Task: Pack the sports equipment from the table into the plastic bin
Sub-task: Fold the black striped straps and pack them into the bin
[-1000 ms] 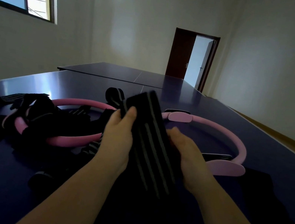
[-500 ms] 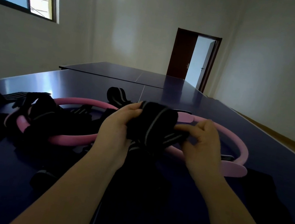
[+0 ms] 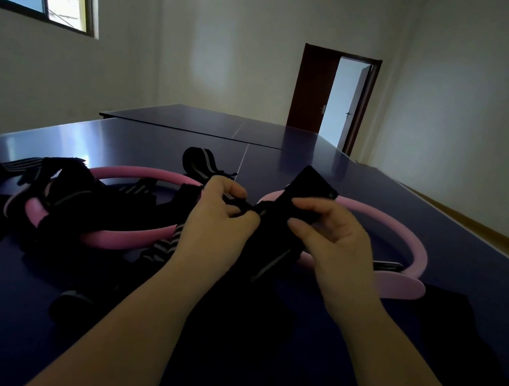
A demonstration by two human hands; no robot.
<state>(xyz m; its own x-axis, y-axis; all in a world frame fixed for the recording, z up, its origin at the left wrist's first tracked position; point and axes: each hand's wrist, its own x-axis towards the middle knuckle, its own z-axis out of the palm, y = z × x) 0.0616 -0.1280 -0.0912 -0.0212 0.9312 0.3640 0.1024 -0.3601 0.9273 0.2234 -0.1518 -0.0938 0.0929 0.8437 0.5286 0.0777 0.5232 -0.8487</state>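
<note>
Now we hold the black striped wrap [image 3: 271, 249] above the blue table [image 3: 477, 263], left hand [image 3: 218, 222] and right hand [image 3: 337, 243] pinching it with curled fingers; left pink ring [image 3: 135, 173], right pink ring [image 3: 412, 246] and tangled black straps [image 3: 68, 192] crowd behind

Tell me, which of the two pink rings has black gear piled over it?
The left pink ring: black straps lie draped across its left rim. The far rim of the right pink ring is bare.
</note>
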